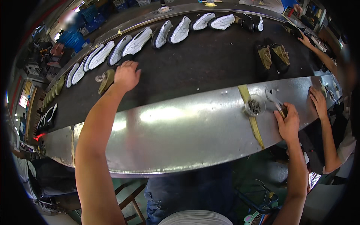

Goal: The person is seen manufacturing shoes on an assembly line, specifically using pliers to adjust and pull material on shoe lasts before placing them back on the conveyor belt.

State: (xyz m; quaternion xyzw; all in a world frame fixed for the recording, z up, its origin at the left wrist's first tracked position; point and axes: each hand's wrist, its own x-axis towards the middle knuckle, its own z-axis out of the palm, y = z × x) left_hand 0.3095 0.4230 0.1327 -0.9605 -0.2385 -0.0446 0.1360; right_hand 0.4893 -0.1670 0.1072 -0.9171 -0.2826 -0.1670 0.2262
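My left hand (127, 76) reaches over the dark belt, its fingers curled over a black and olive shoe upper (106, 81). The wrist and fingers hide much of that upper; a black part shows just beyond the fingertips. On the metal ledge (168, 127), my right hand (288, 123) is closed round the brown handle of a hand tool (273, 98) with a curved metal blade. Its exact kind I cannot make out. A clear round tub (255, 105) of small dark pieces stands left of the tool.
White-bottomed shoes (137, 41) line the belt's far side. Two black shoes with olive linings (263, 58) stand at right. A yellow strip (251, 116) crosses the ledge. At far right a co-worker's hand (318, 101) rests on the ledge; another touches a dark shoe. Olive pieces (54, 92) sit far left.
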